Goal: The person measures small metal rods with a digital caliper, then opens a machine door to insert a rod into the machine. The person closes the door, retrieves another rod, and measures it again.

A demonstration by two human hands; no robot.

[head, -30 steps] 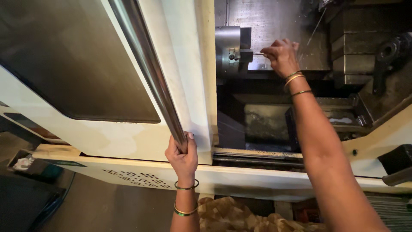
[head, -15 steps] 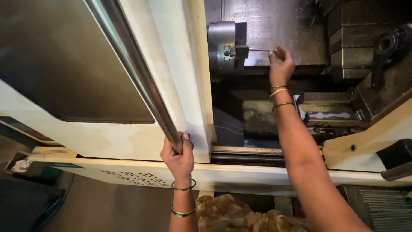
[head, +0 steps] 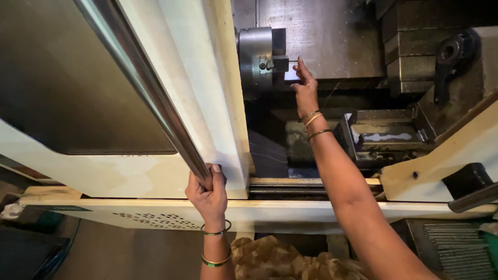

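My left hand (head: 207, 192) grips the lower end of a long steel door handle bar (head: 145, 83) on a cream sliding machine door (head: 207, 62). My right hand (head: 304, 88) reaches into the machine and pinches a small metal workpiece (head: 291, 75) at the jaws of the round grey chuck (head: 257, 54). Both wrists wear bangles. The part is mostly hidden behind my fingers.
A dark window pane (head: 62, 78) fills the door's left. Inside, a tool turret block (head: 441, 46) stands at the right above a metal tray (head: 386, 135). A cream guard with a black handle (head: 469, 181) lies at the right. Crumpled brown material (head: 280, 262) sits below.
My right hand moved left, closer to the chuck, with the part now at the jaws. The view shifted slightly. My left hand kept its grip on the handle bar.
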